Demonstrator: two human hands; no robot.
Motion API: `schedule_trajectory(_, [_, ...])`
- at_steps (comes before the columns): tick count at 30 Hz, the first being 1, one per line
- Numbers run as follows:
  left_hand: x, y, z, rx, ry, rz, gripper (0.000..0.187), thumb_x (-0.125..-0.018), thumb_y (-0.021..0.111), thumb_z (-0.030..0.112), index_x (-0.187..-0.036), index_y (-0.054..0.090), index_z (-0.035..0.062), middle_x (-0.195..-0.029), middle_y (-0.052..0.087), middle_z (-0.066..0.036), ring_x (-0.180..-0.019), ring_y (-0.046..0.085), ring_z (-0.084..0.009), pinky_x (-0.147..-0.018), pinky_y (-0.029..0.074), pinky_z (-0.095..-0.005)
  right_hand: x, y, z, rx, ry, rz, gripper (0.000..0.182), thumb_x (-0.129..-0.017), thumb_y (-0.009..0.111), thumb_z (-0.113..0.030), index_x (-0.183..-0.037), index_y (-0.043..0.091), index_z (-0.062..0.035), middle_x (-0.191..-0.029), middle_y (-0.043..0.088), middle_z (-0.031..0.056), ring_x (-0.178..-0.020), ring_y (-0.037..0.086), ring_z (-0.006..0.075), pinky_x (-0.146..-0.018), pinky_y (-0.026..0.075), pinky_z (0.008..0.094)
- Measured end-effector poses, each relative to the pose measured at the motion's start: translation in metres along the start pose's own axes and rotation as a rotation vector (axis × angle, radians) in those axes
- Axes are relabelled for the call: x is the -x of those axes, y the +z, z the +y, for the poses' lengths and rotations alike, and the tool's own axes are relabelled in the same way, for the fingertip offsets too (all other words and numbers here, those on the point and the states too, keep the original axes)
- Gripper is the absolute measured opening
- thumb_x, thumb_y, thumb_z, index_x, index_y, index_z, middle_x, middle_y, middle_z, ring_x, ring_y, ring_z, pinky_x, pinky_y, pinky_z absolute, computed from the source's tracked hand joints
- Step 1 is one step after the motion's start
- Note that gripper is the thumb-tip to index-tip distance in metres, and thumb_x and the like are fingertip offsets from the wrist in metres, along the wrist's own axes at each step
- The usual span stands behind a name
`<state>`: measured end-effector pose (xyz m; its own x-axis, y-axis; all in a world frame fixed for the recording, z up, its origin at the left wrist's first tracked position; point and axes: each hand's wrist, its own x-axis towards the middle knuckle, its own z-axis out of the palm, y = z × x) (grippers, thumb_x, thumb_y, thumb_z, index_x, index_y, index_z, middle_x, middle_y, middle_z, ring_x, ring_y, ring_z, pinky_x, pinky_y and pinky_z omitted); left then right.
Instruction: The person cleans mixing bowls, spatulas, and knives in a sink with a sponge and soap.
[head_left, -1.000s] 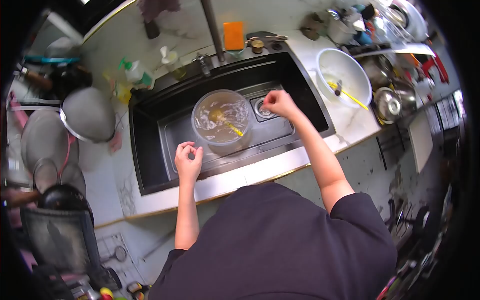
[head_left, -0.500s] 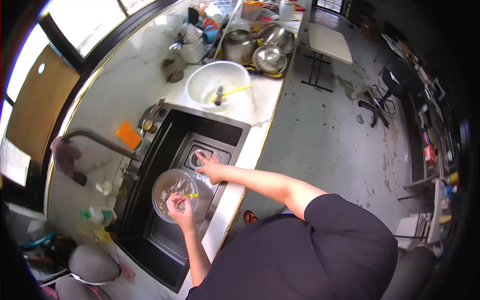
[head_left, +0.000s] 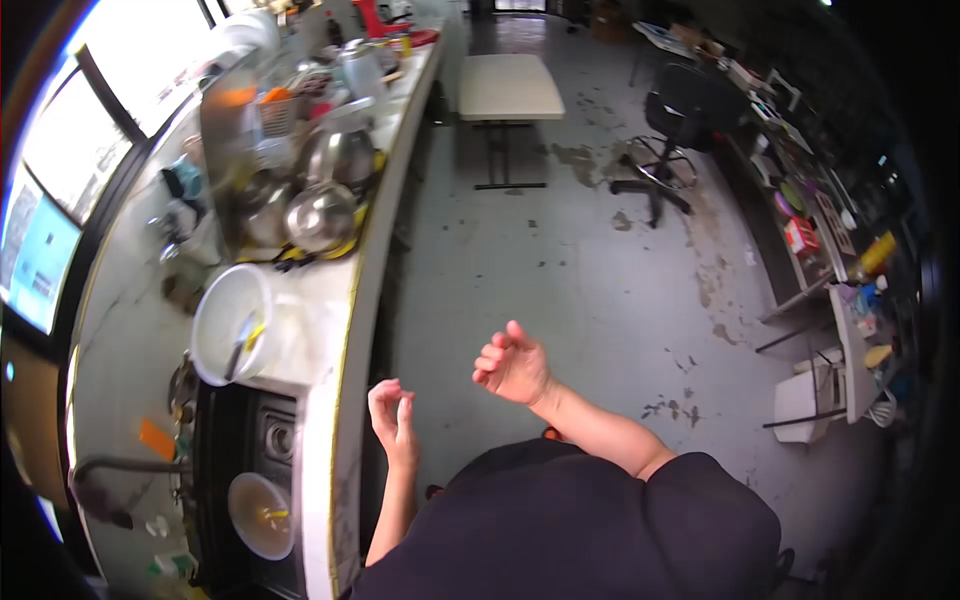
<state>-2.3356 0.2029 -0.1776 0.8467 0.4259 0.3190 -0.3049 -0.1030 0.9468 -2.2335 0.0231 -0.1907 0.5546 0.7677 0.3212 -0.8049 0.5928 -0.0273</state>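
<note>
My left hand is raised just right of the counter edge, fingers loosely curled and apart, holding nothing. Over the floor farther right, my right hand is also empty, its fingers half bent and thumb apart. In the black sink sits a clear bowl with a yellow-handled item in it. A white bowl stands on the counter beyond the sink, holding a dark-handled tool and something yellow.
Metal pots and other kitchenware crowd the counter behind the white bowl. A curved faucet reaches over the sink's left side. On the floor side are a white table, a black chair and shelving along the right.
The view has swung right. Both my hands have left the sink area and are now in the air beyond the counter. My left hand has let go of the yellow item, which lies in the clear bowl.
</note>
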Motion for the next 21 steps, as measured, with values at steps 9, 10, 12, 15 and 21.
schedule_trajectory(9, [-0.113, 0.265, -0.026, 0.012, -0.160, -0.512, 0.055, -0.074, 0.058, 0.016, -0.123, 0.036, 0.0065, -0.123, 0.031, -0.013, -0.098, 0.046, -0.0217, -0.086, 0.037, -0.0373, 0.076, 0.048, -0.246, 0.155, -0.374, -0.039, 0.043, -0.084, 0.040, -0.048, -0.103, 0.059, -0.0145, -0.094, 0.057, 0.0020, -0.086, 0.050, 0.0172, -0.089, 0.034, 0.0347])
schedule_trajectory(10, [-0.130, 0.288, -0.031, -0.050, -0.134, -0.609, 0.060, -0.072, 0.060, 0.020, -0.125, 0.034, 0.0089, -0.126, 0.027, -0.014, -0.102, 0.044, -0.0237, -0.088, 0.036, -0.0398, 0.071, 0.043, -0.270, 0.154, -0.369, -0.046, 0.043, -0.084, 0.040, -0.048, -0.103, 0.059, -0.0145, -0.094, 0.057, 0.0020, -0.086, 0.050, 0.0172, -0.089, 0.034, 0.0347])
schedule_trajectory(12, [-0.168, 0.332, -0.052, -0.140, -0.070, -0.751, 0.073, -0.068, 0.066, 0.028, -0.130, 0.030, 0.0124, -0.131, 0.020, -0.016, -0.107, 0.040, -0.0283, -0.089, 0.035, -0.0428, 0.060, 0.032, -0.320, 0.189, -0.477, -0.014, 0.043, -0.083, 0.041, -0.048, -0.104, 0.059, -0.0151, -0.097, 0.056, 0.0016, -0.087, 0.049, 0.0177, -0.090, 0.033, 0.0352])
schedule_trajectory(15, [-0.236, 0.397, -0.085, -0.185, 0.036, -0.845, 0.077, -0.068, 0.067, 0.031, -0.131, 0.028, 0.0123, -0.133, 0.012, -0.019, -0.108, 0.038, -0.0309, -0.091, 0.033, -0.0448, 0.037, 0.015, -0.403, 0.153, -0.579, 0.036, 0.044, -0.083, 0.040, -0.048, -0.101, 0.060, -0.0136, -0.097, 0.058, 0.0053, -0.089, 0.048, 0.0213, -0.086, 0.036, 0.0383])
schedule_trajectory(21, [-0.406, 0.540, -0.121, -0.064, 0.041, -0.972, 0.079, -0.068, 0.066, 0.035, -0.131, 0.026, 0.0117, -0.133, 0.010, -0.021, -0.118, 0.027, -0.0359, -0.097, 0.023, -0.0481, -0.016, 0.034, -0.584, 0.279, -0.716, 0.086, 0.046, -0.083, 0.038, -0.050, -0.103, 0.059, -0.0141, -0.101, 0.057, 0.0051, -0.091, 0.049, 0.0224, -0.087, 0.035, 0.0389])
